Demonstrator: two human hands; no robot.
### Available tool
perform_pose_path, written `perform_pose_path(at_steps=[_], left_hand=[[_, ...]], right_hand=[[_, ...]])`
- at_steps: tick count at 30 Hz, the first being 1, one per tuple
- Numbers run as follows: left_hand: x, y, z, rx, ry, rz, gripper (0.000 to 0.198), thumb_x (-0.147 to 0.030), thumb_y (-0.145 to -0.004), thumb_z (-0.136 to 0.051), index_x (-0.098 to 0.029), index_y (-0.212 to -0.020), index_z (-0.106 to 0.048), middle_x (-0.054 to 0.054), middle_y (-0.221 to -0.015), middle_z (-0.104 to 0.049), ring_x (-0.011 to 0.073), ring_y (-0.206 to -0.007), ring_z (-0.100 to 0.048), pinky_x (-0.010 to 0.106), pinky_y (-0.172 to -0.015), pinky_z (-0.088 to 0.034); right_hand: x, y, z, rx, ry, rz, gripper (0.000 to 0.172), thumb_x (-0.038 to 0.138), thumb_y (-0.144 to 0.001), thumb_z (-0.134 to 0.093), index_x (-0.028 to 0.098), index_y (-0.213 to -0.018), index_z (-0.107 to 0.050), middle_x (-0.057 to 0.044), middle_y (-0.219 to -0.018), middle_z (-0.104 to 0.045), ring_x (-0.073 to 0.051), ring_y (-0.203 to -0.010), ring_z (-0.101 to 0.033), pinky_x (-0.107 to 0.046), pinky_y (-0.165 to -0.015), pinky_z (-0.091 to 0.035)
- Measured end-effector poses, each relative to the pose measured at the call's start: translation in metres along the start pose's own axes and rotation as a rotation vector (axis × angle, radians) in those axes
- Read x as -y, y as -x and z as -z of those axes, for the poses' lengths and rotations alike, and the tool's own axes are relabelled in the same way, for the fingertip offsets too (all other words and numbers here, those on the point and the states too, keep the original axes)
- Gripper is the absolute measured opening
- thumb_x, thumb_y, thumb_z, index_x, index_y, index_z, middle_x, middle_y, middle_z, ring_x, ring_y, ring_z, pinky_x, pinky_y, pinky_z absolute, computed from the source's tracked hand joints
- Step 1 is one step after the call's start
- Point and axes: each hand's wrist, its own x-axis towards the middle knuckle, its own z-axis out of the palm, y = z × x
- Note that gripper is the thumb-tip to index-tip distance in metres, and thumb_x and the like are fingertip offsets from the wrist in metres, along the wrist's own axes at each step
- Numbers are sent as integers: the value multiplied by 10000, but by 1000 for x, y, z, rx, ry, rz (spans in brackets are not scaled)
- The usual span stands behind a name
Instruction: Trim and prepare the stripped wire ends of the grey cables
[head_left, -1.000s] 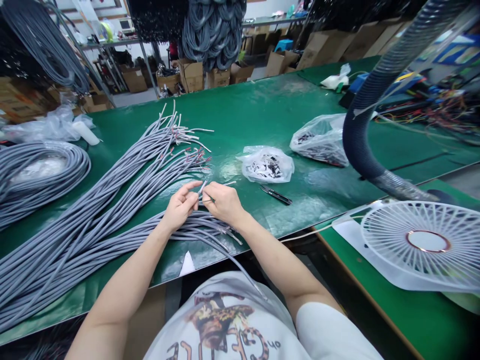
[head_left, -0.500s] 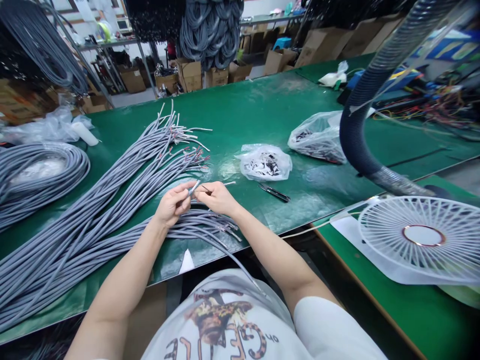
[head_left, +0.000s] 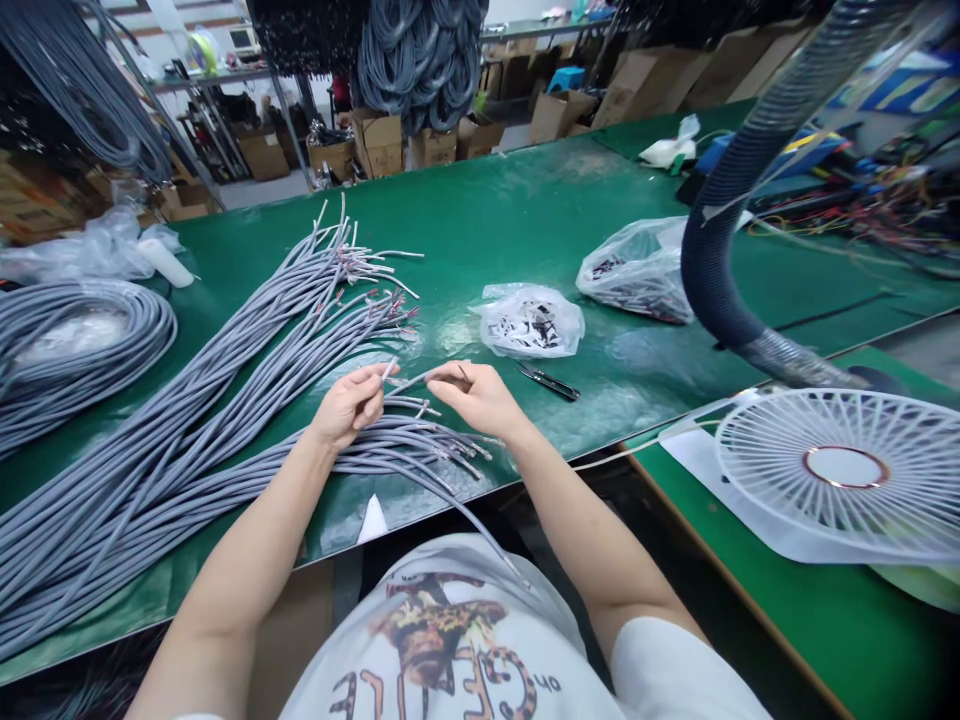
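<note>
My left hand [head_left: 349,405] is closed in a pinch on a grey cable [head_left: 389,370], whose pale end points up past the fingertips. To its right, my right hand [head_left: 474,397] is also closed. A small dark tip shows at its fingers, too small to name. A grey strand runs between the two hands, and I cannot tell whether the right fingers grip it. Under and beside both hands lies a bundle of grey cables [head_left: 405,448] with stripped ends. Black thread snips [head_left: 549,381] lie just right of my right hand.
Beyond the hands is a plastic bag of small black and white pieces [head_left: 531,322]. A larger bag [head_left: 637,270] stands behind it, by a dark flexible hose [head_left: 709,240]. A white fan [head_left: 847,470] is at right. More grey cables [head_left: 247,345] and a coil [head_left: 142,345] lie left.
My right hand has moved right, away from my left hand, opening a gap between them. My left hand stays nearly in place, still pinching the cable.
</note>
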Motion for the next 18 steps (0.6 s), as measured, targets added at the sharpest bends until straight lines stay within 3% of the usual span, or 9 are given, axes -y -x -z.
perform_pose_path(at_steps=[4, 9, 14, 18], left_hand=[[3, 1, 1, 29, -51, 3, 331, -338, -775, -685, -132, -1029, -634, -96, -379, -411, 12, -280, -236, 153, -362, -172], [7, 2, 3, 89, -91, -10, 307, -350, -778, -685, -132, -989, -646, -95, -377, -374, 20, -302, -246, 160, -384, -190], [4, 4, 1, 117, -118, 22, 278, -349, -770, -694, -125, -931, -661, -88, -388, -363, 21, -317, -251, 163, -398, -192], [-1, 4, -1, 92, -85, -39, 240, -354, -769, -688, -145, -880, -647, -79, -408, -390, 31, -337, -301, 168, -411, -255]], right_hand=[[6, -7, -18, 107, -268, -14, 315, 390, -761, -607, 123, -912, -674, -36, -778, -652, -120, -637, -511, -238, -608, -398], [20, -9, -31, 89, -47, 143, 227, 258, -825, -479, 130, -747, -649, 31, -588, -490, -85, -564, -387, -215, -560, -303], [4, 11, -6, -36, 166, 88, 202, 169, -773, -458, 156, -631, -601, 31, -566, -486, -92, -551, -398, -224, -556, -286], [-30, 25, 19, -220, 324, -177, 172, 169, -761, -473, 181, -651, -605, 19, -578, -531, -115, -549, -438, -233, -564, -313]])
